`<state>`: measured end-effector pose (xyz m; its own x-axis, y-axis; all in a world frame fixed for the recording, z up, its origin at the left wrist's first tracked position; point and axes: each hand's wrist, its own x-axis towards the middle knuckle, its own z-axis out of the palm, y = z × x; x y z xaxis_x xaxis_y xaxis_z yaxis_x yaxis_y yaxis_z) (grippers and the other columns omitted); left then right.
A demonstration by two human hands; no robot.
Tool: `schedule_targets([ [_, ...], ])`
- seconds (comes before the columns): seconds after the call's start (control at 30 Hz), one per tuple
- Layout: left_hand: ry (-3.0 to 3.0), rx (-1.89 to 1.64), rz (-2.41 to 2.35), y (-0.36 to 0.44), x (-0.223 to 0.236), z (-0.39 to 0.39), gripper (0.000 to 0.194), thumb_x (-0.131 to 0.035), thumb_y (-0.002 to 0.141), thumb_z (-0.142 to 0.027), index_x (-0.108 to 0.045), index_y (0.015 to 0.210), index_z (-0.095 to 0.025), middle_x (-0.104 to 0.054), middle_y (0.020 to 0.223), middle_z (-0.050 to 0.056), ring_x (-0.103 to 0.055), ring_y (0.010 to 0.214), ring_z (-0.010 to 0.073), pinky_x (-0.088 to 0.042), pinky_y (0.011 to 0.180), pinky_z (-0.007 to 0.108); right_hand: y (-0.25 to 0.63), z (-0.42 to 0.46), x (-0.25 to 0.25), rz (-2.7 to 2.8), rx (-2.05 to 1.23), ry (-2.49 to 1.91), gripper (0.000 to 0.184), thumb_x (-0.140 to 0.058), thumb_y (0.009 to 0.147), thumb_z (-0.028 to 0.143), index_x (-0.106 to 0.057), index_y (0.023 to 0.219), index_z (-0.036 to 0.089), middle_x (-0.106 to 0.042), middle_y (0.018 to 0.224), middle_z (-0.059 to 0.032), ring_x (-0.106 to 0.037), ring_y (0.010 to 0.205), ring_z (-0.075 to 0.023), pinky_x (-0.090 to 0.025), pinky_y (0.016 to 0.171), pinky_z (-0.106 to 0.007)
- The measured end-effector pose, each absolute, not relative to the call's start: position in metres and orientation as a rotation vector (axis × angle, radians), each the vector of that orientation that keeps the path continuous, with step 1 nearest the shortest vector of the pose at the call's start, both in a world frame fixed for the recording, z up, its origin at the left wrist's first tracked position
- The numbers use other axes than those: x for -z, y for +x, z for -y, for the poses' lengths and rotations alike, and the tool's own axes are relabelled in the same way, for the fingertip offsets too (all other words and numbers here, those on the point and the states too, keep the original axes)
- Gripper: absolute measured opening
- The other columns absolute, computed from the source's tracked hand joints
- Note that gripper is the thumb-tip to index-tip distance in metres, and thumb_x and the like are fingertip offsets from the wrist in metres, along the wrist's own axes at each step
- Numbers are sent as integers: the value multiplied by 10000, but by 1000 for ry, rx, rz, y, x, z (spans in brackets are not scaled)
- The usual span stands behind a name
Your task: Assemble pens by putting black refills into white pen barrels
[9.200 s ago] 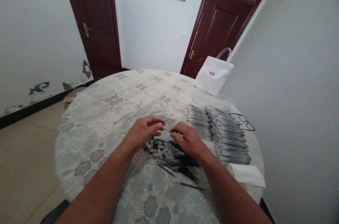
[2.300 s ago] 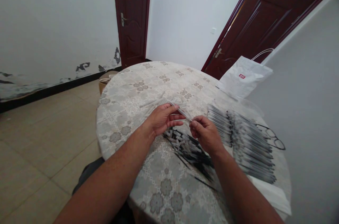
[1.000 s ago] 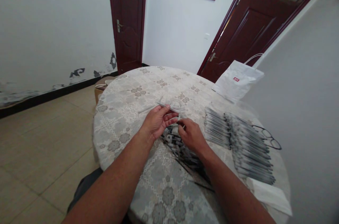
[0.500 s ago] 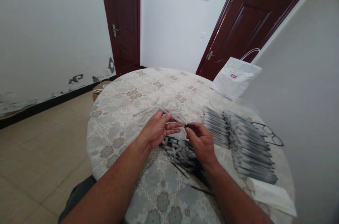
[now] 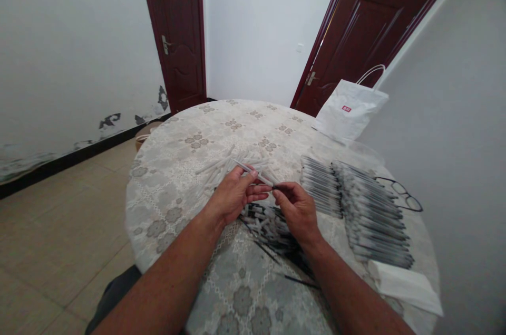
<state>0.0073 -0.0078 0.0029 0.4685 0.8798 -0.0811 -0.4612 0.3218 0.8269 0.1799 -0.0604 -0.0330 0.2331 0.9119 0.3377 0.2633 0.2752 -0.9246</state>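
In the head view, my left hand (image 5: 233, 192) pinches a thin, pale pen barrel (image 5: 264, 179) between thumb and forefinger, its other fingers held out loosely. The barrel slants down to the right. At its right end, my right hand (image 5: 299, 211) has thumb and fingers closed on a small black pen piece (image 5: 275, 187); whether the piece is inside the barrel I cannot tell. Loose pale barrels (image 5: 213, 166) lie scattered beyond my left hand. Under and between my hands is a heap of black-and-white pen parts (image 5: 263, 221), partly covered by my right hand and forearm.
To the right lie a row of pens (image 5: 321, 187) and a bigger stack of pens (image 5: 373, 219), with eyeglasses (image 5: 411, 202) beside it. A folded white packet (image 5: 407, 286) rests near the right edge. A white paper bag (image 5: 348, 113) stands at the back of the round table (image 5: 158, 203).
The black piece in my right hand has come up against the barrel's right end. My left hand keeps its hold. The whole view has shifted slightly.
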Motion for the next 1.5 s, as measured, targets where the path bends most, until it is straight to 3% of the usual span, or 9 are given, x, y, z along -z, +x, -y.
schedule_targets([
  [0.47, 797, -974, -607, 12, -3, 11, 288, -729, 855, -280, -484, 982, -198, -749, 914, 101, -767, 802, 235, -614, 762, 377, 184, 61, 37, 1367, -471, -1280, 202, -668, 884, 382, -680, 998, 216, -707, 870, -30, -652, 773, -174, -535, 736, -299],
  [0.67, 813, -944, -593, 11, -1, 10, 268, -725, 855, -252, -495, 979, -188, -755, 948, 117, -765, 865, 252, -609, 800, 390, 184, 64, 31, 1382, -474, -1365, 242, -620, 916, 437, -685, 937, 205, -672, 741, -2, -607, 662, -152, -490, 652, -263],
  [0.83, 806, -923, -575, 11, -1, 10, 280, -754, 826, -232, -512, 958, -179, -757, 955, 127, -765, 853, 249, -610, 776, 372, 183, 67, 30, 1399, -583, -1422, 438, -453, 991, 524, -631, 757, 199, -600, 607, 11, -539, 554, -136, -418, 551, -251],
  [0.93, 809, -933, -572, 11, 0, 10, 297, -766, 816, -238, -514, 962, -180, -757, 957, 126, -765, 858, 250, -611, 761, 362, 183, 68, 31, 1382, -630, -1370, 421, -394, 1011, 514, -629, 859, 200, -586, 617, 15, -540, 558, -142, -417, 541, -253],
  [1.07, 815, -963, -573, 11, 3, 9, 285, -753, 825, -242, -509, 963, -188, -755, 938, 109, -765, 844, 245, -612, 756, 368, 184, 69, 31, 1412, -525, -1332, 260, -554, 943, 449, -588, 1051, 215, -622, 740, 13, -575, 642, -157, -457, 611, -269],
  [1.17, 835, -959, -572, 12, 4, 9, 262, -745, 831, -253, -520, 946, -183, -751, 944, 109, -764, 830, 238, -613, 752, 365, 184, 69, 30, 1467, -468, -1378, 221, -544, 950, 435, -600, 959, 221, -614, 722, 13, -569, 651, -162, -446, 629, -277],
  [1.33, 878, -932, -568, 13, 4, 11, 236, -723, 852, -280, -538, 954, -174, -756, 976, 137, -761, 809, 223, -612, 717, 330, 184, 69, 33, 1478, -593, -1388, 436, -374, 1022, 482, -544, 715, 223, -560, 619, 8, -526, 574, -151, -407, 574, -278],
  [1.5, 863, -951, -589, 12, 2, 11, 217, -717, 853, -265, -543, 942, -171, -758, 952, 126, -761, 802, 218, -612, 711, 323, 186, 69, 36, 1418, -580, -1328, 245, -504, 968, 454, -585, 991, 224, -601, 711, 14, -555, 619, -156, -437, 589, -270],
])
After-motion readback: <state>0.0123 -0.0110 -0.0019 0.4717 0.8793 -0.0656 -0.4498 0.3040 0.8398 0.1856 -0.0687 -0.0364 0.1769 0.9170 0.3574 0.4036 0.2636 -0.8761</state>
